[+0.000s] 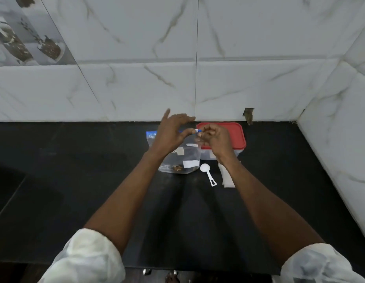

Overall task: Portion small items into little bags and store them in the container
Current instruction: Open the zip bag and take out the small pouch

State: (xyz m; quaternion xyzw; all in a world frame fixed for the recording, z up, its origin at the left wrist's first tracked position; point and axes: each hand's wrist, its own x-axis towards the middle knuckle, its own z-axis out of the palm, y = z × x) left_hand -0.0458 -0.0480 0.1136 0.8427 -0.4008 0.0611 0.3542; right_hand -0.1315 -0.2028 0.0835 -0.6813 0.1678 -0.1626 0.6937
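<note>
Left hand (171, 131), right hand (216, 137): each grip pinches clear bag (189, 158) at zip top. Scoop (207, 173) idle, little bags (226, 178) flat, container (238, 135) lidded; we judge portioning barely started.

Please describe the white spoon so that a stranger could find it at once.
Start at the black counter. In front of the red-lidded box, right of the clear bag, lies the spoon. It alone has a round bowl and thin handle.

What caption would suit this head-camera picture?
The left hand and right hand pinch the top of a clear bag on a black counter, near a white scoop and red-lidded container.
</note>
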